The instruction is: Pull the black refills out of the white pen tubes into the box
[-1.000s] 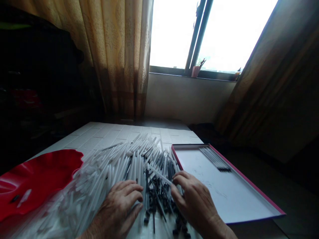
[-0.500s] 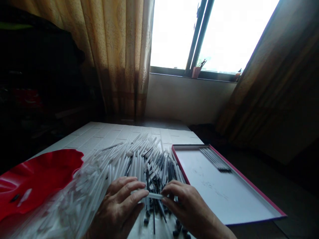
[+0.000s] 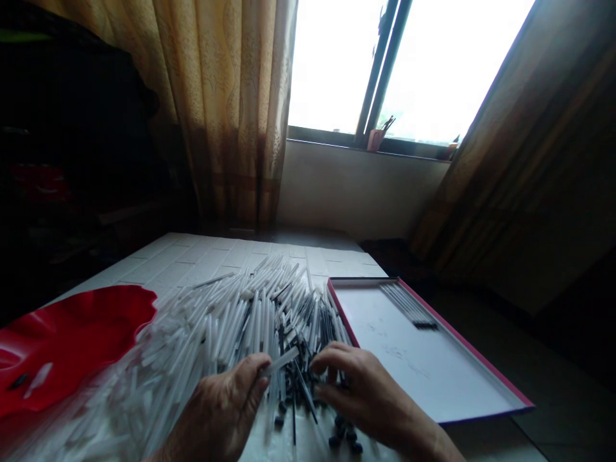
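Observation:
Between its thumb and fingers, my left hand (image 3: 224, 407) pinches a translucent white tube (image 3: 283, 362) whose free end points up and right. My right hand (image 3: 359, 388) is beside it, thumb and fingertips apart, with nothing visible between them. Beneath and beyond both hands spreads a large pile of clear and white tubes (image 3: 260, 314). Thin black rods (image 3: 304, 385) are mixed into its right part. Several small black caps (image 3: 345, 435) lie near my right wrist.
A red wavy-edged dish (image 3: 86, 340) stands at the left, holding a clear piece and a black piece. At the right, a shallow white tray (image 3: 399, 359) with pink edges holds a row of black-tipped tubes (image 3: 409, 308). A curtained window is behind.
My right hand has let go of the tube's end. My left hand has turned, and the tube now tilts upward. The view has shifted slightly.

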Action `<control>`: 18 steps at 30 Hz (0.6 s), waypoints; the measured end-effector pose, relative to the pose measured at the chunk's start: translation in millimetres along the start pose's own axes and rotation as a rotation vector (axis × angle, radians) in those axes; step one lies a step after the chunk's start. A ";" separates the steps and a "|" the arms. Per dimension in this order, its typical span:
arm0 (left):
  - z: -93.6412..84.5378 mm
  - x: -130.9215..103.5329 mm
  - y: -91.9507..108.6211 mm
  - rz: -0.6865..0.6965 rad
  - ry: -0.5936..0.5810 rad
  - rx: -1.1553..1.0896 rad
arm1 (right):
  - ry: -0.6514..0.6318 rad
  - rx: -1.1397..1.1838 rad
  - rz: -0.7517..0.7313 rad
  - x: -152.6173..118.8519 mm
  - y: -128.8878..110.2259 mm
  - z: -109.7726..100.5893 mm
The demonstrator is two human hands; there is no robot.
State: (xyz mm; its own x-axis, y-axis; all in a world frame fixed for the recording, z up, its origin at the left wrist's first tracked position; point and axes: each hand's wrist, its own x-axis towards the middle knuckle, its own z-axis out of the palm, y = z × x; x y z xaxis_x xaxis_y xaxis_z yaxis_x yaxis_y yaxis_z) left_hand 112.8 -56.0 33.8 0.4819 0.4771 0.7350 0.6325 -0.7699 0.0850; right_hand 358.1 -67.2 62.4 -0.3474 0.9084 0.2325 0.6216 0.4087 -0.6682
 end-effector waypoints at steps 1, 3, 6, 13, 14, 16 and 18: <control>-0.3 0.3 -0.2 0.002 0.001 0.006 | -0.067 -0.044 0.000 -1.4 -3.6 -0.9; 0.0 0.4 -0.5 0.006 0.001 0.011 | -0.152 -0.124 -0.003 -3.8 -10.0 -2.5; 1.1 1.6 0.3 0.000 -0.006 0.003 | -0.214 -0.210 -0.004 -5.1 -11.4 -1.6; -0.9 8.1 4.5 -0.002 0.005 -0.011 | -0.090 -0.182 -0.213 -1.4 5.6 10.5; -0.7 7.7 4.3 -0.009 -0.007 -0.020 | -0.004 -0.140 -0.264 -1.2 5.8 9.8; 0.7 5.6 3.1 -0.008 -0.020 -0.029 | 0.236 -0.043 -0.346 -1.6 4.8 6.2; 3.1 2.6 1.5 0.001 -0.018 -0.025 | 0.512 0.072 -0.331 -3.0 3.8 1.4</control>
State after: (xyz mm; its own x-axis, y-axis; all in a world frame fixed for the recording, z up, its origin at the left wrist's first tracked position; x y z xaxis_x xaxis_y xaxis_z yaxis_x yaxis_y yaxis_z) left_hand 116.9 -54.6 33.7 0.4932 0.4838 0.7230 0.6171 -0.7804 0.1012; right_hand 360.5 -68.5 58.2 -0.1211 0.6681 0.7342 0.4830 0.6858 -0.5444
